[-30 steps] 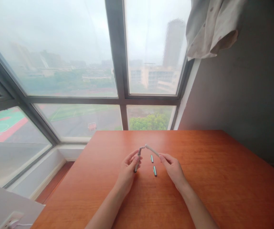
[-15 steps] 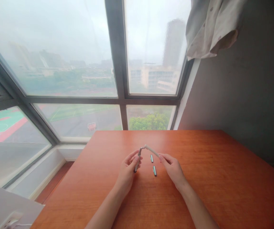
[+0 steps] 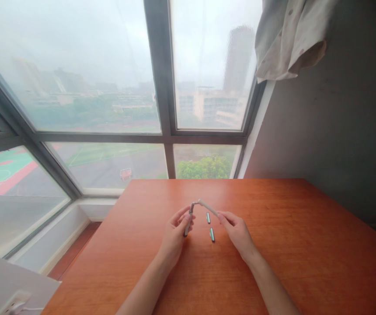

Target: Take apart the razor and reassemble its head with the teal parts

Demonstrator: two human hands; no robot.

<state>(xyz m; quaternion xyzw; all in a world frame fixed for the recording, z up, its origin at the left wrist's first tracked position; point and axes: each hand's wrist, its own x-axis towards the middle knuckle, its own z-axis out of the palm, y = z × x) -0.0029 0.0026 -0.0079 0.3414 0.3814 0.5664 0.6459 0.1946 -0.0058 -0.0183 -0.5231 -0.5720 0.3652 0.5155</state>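
Near green piece [image 3: 212, 235]: small, dark-edged, lying flat on the bench [image 3: 306, 253]; landmark for all places below.
Far green piece [image 3: 208, 218]: same look, just beyond the landmark, a gap between.
Left hand [image 3: 174, 232]: left of the landmark; fingers and thumb closed round the grey handle.
Grey handle [image 3: 188, 224]: left of the landmark, tilted, top end up and leaning right; thin bent metallic neck at the top, dark lower end.
Right hand [image 3: 238, 229]: right of the landmark; thumb and fingers pinched on the lower end of the pale stick.
Pale stick [image 3: 207, 207]: beyond the landmark, slanting up to the left out of the right hand; upper end at the tip of the handle's neck, contact too small to tell.
Window [image 3: 96, 65]: well beyond the landmark, past the bench's far edge; hazy buildings, green tree [image 3: 206, 167] outside.
Hanging cloth [image 3: 289, 43]: pale, far beyond and right of the landmark.
Wall [image 3: 322, 127]: grey, beyond and right of the landmark.
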